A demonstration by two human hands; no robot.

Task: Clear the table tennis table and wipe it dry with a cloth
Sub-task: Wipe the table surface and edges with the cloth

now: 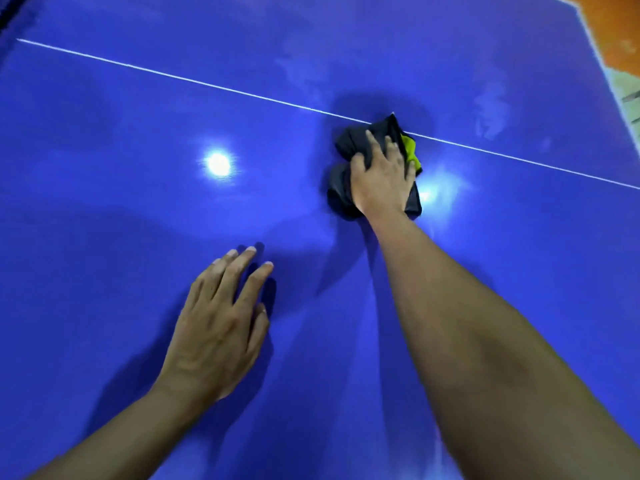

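The blue table tennis table [121,209] fills the view, glossy and reflecting lamps. A thin white centre line [173,76] crosses it from upper left to right. My right hand [381,178] presses flat on a bunched dark grey cloth [341,188] with a lime-green patch, lying right on that line. My left hand [218,327] rests palm down on the bare surface nearer to me, fingers spread, holding nothing. Pale smeared patches [491,112] show on the table beyond the cloth.
The table's white-edged far right corner [585,19] borders an orange floor [613,32]. A dark strip, perhaps the net [10,12], sits at the top left corner. Two bright lamp reflections [218,163] lie on the surface.
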